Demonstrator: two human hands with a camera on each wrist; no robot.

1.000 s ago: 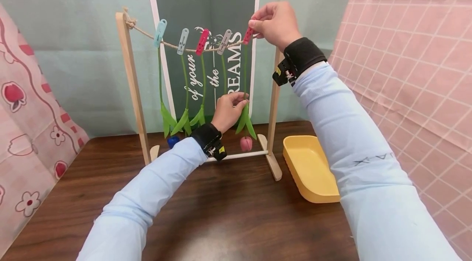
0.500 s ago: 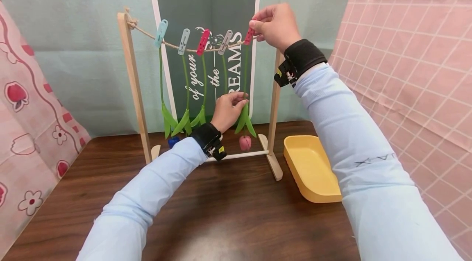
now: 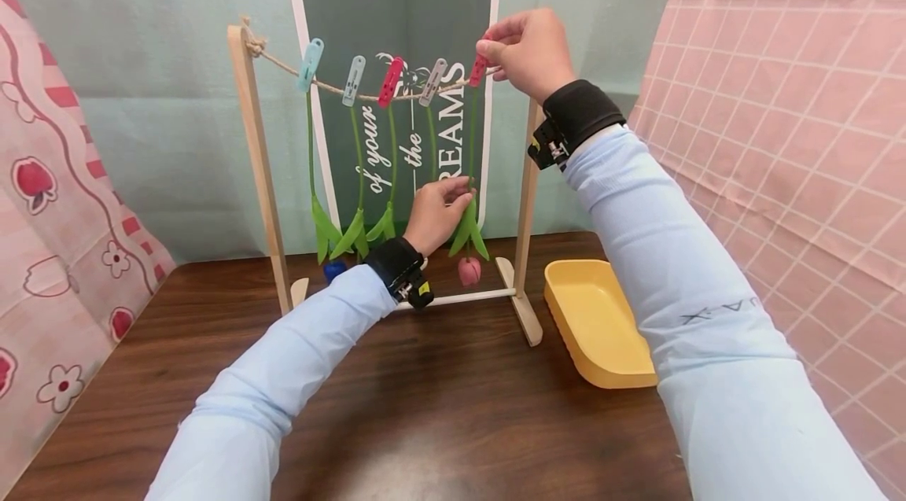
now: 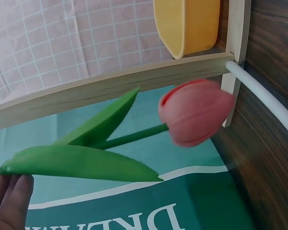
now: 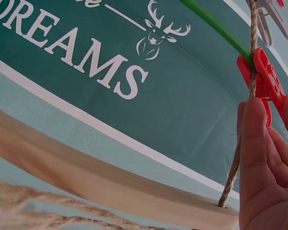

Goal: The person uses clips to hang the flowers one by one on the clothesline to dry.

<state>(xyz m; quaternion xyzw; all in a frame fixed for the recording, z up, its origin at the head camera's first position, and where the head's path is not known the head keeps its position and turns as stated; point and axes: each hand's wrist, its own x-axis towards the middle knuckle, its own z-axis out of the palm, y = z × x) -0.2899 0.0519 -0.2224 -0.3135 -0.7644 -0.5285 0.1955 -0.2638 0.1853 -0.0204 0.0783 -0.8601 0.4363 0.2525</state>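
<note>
In the head view my right hand (image 3: pixel 534 53) pinches a red clothespin (image 3: pixel 478 70) at the right part of a sagging rope (image 3: pixel 453 84). The right wrist view shows this clothespin (image 5: pixel 268 81) with its jaws around the rope and a green stem. Lower down, my left hand (image 3: pixel 435 211) holds the stem of an upside-down artificial tulip with a pink bloom (image 3: pixel 469 271), just above its leaves (image 3: pixel 465 232). Fingers at the lower left of the left wrist view touch the base of the leaves (image 4: pixel 81 160); the pink bloom (image 4: pixel 197 112) hangs free.
Other flowers hang from a light blue clothespin (image 3: pixel 310 64), two grey ones and another red clothespin (image 3: pixel 391 82). One bloom is blue (image 3: pixel 334 271). The rope spans a wooden stand (image 3: pixel 258 171) with a white lower bar (image 3: pixel 474 298). A yellow tray (image 3: pixel 594 320) stands right.
The pink bloom has risen slightly and shifted a little left. My right hand sits slightly lower in the view. Both hands keep their holds on the clothespin and the stem.
</note>
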